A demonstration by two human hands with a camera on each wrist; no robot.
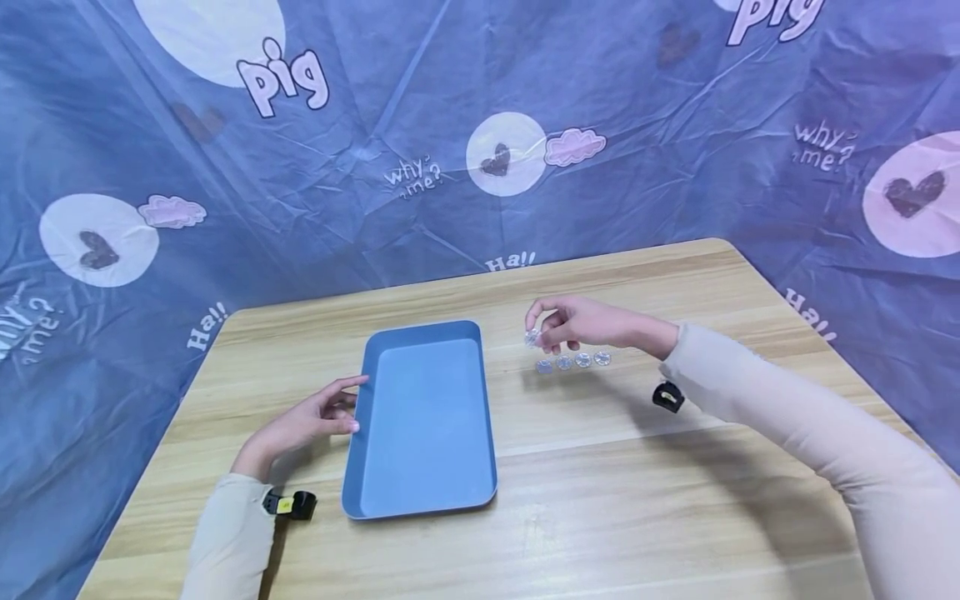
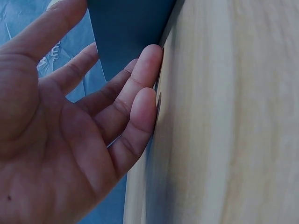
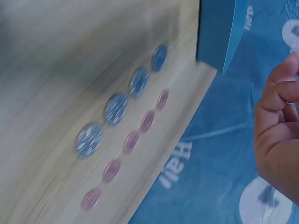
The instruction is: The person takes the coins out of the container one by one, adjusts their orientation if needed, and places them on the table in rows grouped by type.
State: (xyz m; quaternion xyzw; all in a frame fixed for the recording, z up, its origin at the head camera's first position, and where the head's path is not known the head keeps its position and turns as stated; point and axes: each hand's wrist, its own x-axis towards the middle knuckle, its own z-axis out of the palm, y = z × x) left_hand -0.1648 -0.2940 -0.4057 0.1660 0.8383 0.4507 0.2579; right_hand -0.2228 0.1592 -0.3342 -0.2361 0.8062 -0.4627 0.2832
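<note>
Thumb and fingers of my right hand (image 1: 573, 323) pinch a small shiny, clear-looking disc (image 1: 532, 337) above the table, to the right of the blue tray (image 1: 487, 433). Below that hand, several similar discs (image 1: 583, 360) lie in a row. My left hand (image 1: 311, 419) rests against the tray's left side, with fingertips touching its outer wall and fingers loosely bent. In the left wrist view, the lower fingers (image 2: 145, 109) lie close to the tabletop. The right wrist view shows a bluish row (image 3: 116, 109) and a pinkish row (image 3: 131, 142) of discs; the held disc is barely visible there.
The wooden table (image 1: 637, 500) ends at a far edge against a blue patterned cloth (image 1: 360, 200). The shallow tray stands left of the discs. Black wrist devices (image 1: 667, 397) sit at both cuffs.
</note>
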